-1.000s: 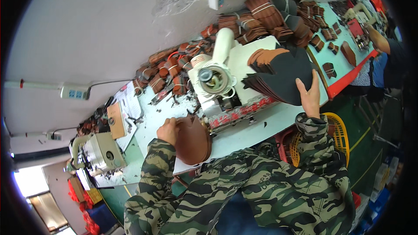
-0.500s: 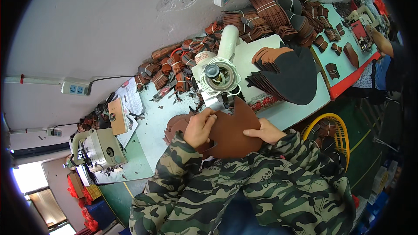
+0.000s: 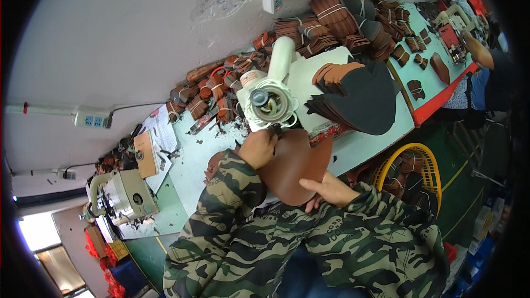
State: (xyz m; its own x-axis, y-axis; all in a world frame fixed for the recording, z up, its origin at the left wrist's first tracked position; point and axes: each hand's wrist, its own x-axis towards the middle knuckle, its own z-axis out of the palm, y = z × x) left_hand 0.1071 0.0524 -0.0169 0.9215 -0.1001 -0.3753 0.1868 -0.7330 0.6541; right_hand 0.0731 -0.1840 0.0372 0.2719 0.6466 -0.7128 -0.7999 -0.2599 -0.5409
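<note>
A brown leather piece (image 3: 292, 168) lies across my front, its far edge up at the white leather machine (image 3: 270, 102). My left hand (image 3: 258, 149) is closed on its left far edge, close beneath the machine's head; the fingertips are partly hidden. Farther right and nearer to me, my right hand (image 3: 330, 189) grips the leather's near right edge, thumb on top and fingers underneath. To the right of the machine rests a fanned stack of leather pieces (image 3: 369, 96), dark side up, with tan ones at its far end. More brown pieces (image 3: 213, 166) show partly behind my left sleeve.
Tied leather bundles (image 3: 334, 14) line the wall. A second machine (image 3: 130, 196) stands at the left, near a clipboard (image 3: 145, 153). On the floor at right is a yellow basket (image 3: 439, 174) holding leather pieces. Another person's arm (image 3: 479, 51) reaches to a machine at far right.
The leather piece has turned, and its notch no longer faces the machine. My left hand has moved up toward the machine's head; my right hand has shifted down along the near edge.
</note>
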